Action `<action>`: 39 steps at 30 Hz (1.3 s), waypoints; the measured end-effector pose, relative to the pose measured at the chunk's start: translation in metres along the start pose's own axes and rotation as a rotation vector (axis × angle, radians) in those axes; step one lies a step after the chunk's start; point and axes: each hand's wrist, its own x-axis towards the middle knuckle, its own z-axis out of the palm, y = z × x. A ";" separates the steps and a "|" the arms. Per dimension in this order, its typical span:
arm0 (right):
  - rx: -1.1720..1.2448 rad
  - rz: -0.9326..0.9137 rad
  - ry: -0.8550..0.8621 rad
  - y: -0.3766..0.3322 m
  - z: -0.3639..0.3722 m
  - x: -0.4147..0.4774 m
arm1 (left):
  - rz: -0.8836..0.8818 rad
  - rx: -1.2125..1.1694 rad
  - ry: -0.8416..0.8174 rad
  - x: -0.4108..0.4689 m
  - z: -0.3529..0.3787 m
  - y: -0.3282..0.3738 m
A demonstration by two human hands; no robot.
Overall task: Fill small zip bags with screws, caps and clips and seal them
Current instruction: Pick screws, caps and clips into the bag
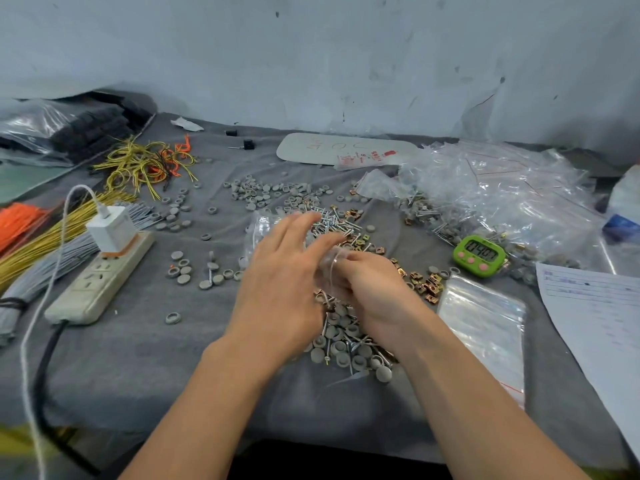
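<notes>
One wide-angle head-worn view looks forward and down, close over the grey cloth-covered desk (138, 358) from its near edge towards the pale scuffed wall (311, 46).

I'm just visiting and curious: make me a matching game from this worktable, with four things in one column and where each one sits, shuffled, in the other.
Things
1. green timer
2. white charger
3. stack of empty zip bags
4. yellow wire ties

Places
A. plugged into the power strip
B. lying flat beside the paper sheet
C. tangled toward the table's far left
D. standing next to the heap of filled bags

Pairs: 1-D, 2-A, 3-B, 4-C
</notes>
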 end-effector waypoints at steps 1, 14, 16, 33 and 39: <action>0.042 0.002 -0.051 -0.001 -0.001 -0.001 | 0.020 0.025 -0.046 -0.001 0.000 -0.003; -0.306 -0.114 0.180 -0.007 -0.006 0.009 | -0.207 0.033 0.125 -0.009 -0.005 -0.044; -0.720 -0.126 0.300 -0.004 -0.010 0.013 | -0.281 0.075 0.048 -0.011 -0.011 -0.059; -1.405 -0.219 -0.133 0.018 0.049 0.065 | -0.313 0.141 0.061 -0.018 -0.016 -0.119; -1.399 -0.146 0.001 0.004 0.051 0.065 | -0.408 0.027 -0.019 -0.022 -0.017 -0.123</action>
